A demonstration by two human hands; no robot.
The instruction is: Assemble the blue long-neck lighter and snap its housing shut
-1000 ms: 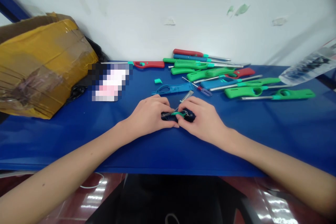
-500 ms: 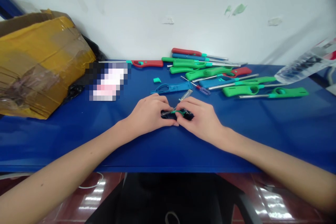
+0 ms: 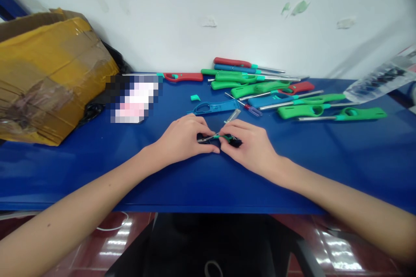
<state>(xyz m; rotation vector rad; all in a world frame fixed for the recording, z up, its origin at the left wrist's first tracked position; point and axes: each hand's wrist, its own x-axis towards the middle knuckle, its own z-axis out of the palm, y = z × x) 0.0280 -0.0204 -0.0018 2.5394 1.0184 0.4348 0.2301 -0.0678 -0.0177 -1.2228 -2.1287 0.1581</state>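
Between my hands is an opened long-nosed lighter [image 3: 207,139], a thin metal piece and a green part showing at the fingertips, with a dark casing half partly hidden. My left hand [image 3: 180,138] grips its left side, index finger on the metal piece and thumb below. My right hand [image 3: 251,142] pinches the right side by the green part; its fingers hide much of it. Just beyond lie a blue casing half [image 3: 216,107], a clear fuel tank [image 3: 233,116], a small green cap [image 3: 195,98] and a screwdriver [image 3: 254,111] with a see-through handle.
Several green, red and blue lighters [image 3: 300,111] are piled at the back right by the wall. A red lighter [image 3: 185,77] lies at the back left, near a blurred-out patch [image 3: 134,99]. A taped cardboard box [image 3: 55,82] stands left; a clear plastic bag [image 3: 373,82] sits far right.
My left thumb has moved slightly away from my right fingertips, and more of the metal piece shows between the hands. The lighters and loose parts on the table lie as before.
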